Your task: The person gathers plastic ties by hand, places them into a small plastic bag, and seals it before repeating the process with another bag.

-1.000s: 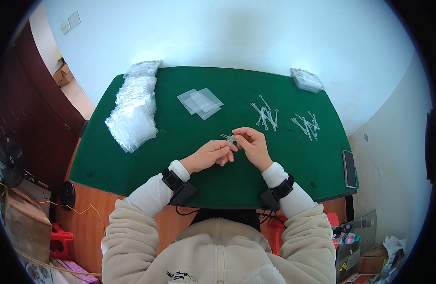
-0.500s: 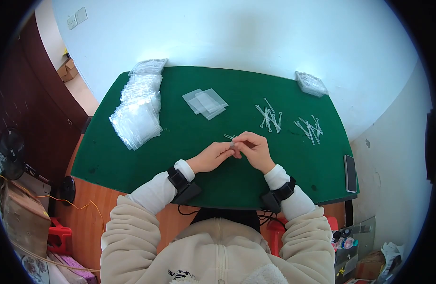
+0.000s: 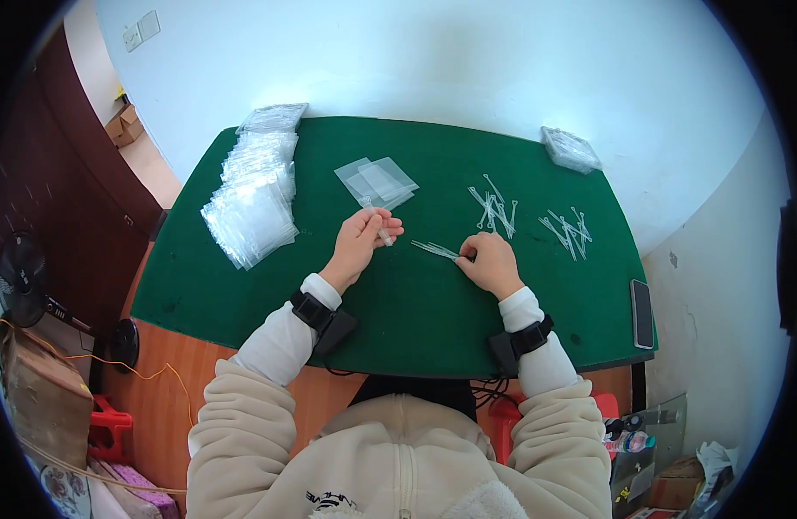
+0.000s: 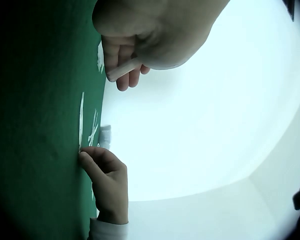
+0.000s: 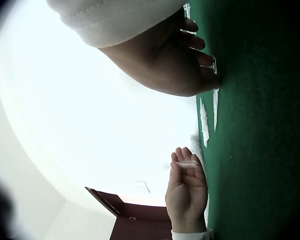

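In the head view, my left hand (image 3: 362, 242) is palm up, its thumb pinning a short clear plastic stick (image 3: 384, 234) across the fingers. The same stick (image 5: 188, 163) shows on the left palm in the right wrist view. My right hand (image 3: 492, 262) pinches a small bunch of thin clear plastic sticks (image 3: 435, 249) by one end, thumb against fingertips. Their free ends point left, low over the green table. In the left wrist view the bunch (image 4: 81, 117) appears as one narrow line at the right hand's fingertips. The pinched ends are hidden.
Clear square sheets (image 3: 377, 182) lie beyond the left hand. A long row of clear plastic bags (image 3: 251, 208) covers the table's left side. Two heaps of loop-ended sticks (image 3: 493, 208) lie to the right, with a wrapped packet (image 3: 571, 150) behind and a phone (image 3: 641, 316) at the right edge.
The hands were together at the middle, around the sticks. They have since parted: the left has moved left and up with one stick, the right has drawn right and lowered the bunch.
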A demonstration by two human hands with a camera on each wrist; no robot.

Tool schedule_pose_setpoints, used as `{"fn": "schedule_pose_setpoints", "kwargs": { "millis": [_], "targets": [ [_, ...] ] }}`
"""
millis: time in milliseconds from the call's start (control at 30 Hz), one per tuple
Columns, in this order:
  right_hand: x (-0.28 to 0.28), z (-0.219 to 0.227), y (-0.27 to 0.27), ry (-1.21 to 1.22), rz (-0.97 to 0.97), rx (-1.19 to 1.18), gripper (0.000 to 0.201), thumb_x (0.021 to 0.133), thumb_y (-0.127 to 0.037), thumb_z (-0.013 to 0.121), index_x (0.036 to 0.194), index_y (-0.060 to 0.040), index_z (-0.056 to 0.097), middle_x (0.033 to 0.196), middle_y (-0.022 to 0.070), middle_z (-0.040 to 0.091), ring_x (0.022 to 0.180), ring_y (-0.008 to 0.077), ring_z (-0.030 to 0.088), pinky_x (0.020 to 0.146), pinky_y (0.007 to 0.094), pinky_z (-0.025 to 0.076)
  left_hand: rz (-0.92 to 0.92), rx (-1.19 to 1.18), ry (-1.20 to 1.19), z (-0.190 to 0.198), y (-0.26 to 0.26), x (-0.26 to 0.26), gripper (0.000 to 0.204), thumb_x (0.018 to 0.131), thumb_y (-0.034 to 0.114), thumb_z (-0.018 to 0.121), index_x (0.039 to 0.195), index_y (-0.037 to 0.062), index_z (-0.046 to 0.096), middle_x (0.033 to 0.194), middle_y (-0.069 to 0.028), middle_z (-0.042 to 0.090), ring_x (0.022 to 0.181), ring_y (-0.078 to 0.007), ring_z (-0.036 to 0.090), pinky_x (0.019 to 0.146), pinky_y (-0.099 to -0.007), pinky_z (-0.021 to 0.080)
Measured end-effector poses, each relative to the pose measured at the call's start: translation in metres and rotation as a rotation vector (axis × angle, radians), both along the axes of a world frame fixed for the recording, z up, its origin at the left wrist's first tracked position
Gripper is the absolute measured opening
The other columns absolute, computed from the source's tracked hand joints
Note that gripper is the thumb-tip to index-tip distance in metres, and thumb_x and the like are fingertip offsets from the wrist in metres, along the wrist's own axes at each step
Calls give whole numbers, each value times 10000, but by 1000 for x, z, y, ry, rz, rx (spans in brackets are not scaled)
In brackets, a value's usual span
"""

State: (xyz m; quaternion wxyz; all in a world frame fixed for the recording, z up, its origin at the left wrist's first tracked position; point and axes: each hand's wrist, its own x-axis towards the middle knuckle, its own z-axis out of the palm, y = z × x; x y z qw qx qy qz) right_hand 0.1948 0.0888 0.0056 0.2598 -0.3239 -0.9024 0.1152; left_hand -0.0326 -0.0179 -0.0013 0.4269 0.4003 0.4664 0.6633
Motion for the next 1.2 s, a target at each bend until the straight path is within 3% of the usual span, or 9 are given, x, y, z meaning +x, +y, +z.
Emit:
{"fn": "schedule_pose_setpoints", "kwargs": {
  "millis": [267,533,667,767,800,933,1033,1200],
  "targets": [
    [-2,-9,5,-76,-29,12,74,692,-118,614,625,-87,616,699,85,587,712,284,569,630,402,463,-55,-29,45,2,-1,5,236,969,174,395,1062,-8,514,976,-110,611,862,-174,619,768,-282,502],
    [-7,-8,2,-6,16,77,51,753,-115,572,739,-75,602,714,94,586,716,297,565,622,416,443,-91,-78,64,-4,0,2,248,963,206,431,1079,5,518,961,-101,607,870,-170,608,769,-272,484],
    [-11,1,-6,91,47,-48,43,798,-101,558,797,-61,575,731,100,579,728,302,559,634,393,438,-44,-47,96,-9,2,-2,230,969,174,398,1063,1,517,941,-89,615,822,-152,606,711,-251,482],
    [-14,6,-13,345,210,-280,38,829,-51,565,828,-16,549,682,77,538,648,197,529,577,300,409,-33,-48,84,-4,1,-4,251,966,211,422,1074,8,523,931,-84,607,856,-167,605,756,-267,484],
    [-17,9,-14,352,222,-265,38,829,-51,565,828,-16,549,682,77,538,648,197,529,577,300,409,-24,-32,94,0,0,-5,251,966,211,422,1074,8,523,931,-84,607,856,-167,605,756,-267,484],
    [-20,11,-22,369,439,-202,39,839,-36,571,832,-1,555,687,64,519,631,149,505,557,269,393,-187,-138,97,3,-5,3,260,968,219,412,1061,6,528,938,-93,617,859,-174,611,747,-267,488],
    [-21,9,-24,360,527,-206,58,814,-29,605,846,8,574,710,61,543,634,133,523,564,262,416,-505,-226,133,0,-8,10,279,967,238,417,1062,2,532,961,-108,626,860,-174,618,739,-262,489],
    [-18,9,-25,372,432,-296,84,782,-23,647,840,5,592,746,52,578,645,120,550,586,241,445,-671,-284,200,22,-19,22,299,963,255,430,1073,-3,531,985,-118,629,858,-170,625,739,-259,490]
  ]
}}
